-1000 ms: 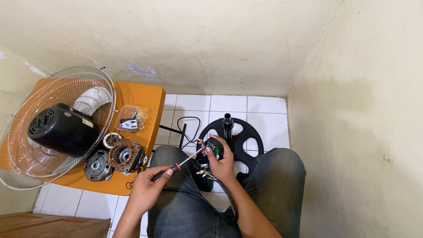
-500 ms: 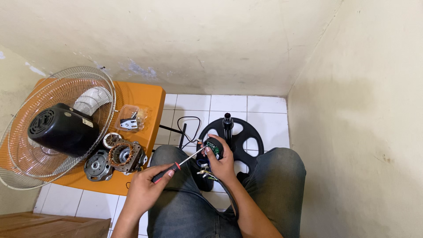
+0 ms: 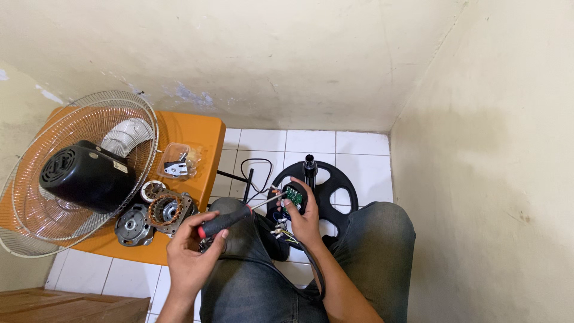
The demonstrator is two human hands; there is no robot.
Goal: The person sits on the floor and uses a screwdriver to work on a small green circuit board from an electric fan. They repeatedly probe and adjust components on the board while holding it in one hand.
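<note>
My left hand (image 3: 192, 254) grips the red and black handle of a screwdriver (image 3: 230, 218), above my left knee. Its metal shaft runs up and right, with the tip at a small black housing with a green circuit board (image 3: 293, 197). My right hand (image 3: 305, 222) holds that housing from below. Coloured wires (image 3: 282, 232) and a black cable hang out of it. Under it on the tiled floor lies a round black fan base (image 3: 341, 188) with a short upright post.
An orange table (image 3: 191, 134) at the left carries a wire fan guard (image 3: 36, 197), a black motor cover (image 3: 86, 176), a copper-wound stator (image 3: 166, 210), metal end caps and a clear bag of small parts (image 3: 176, 161). Walls close in behind and right. A wooden board lies bottom left.
None of the objects moved. My hands keep the same grip, with the screwdriver tip still at the circuit board housing.
</note>
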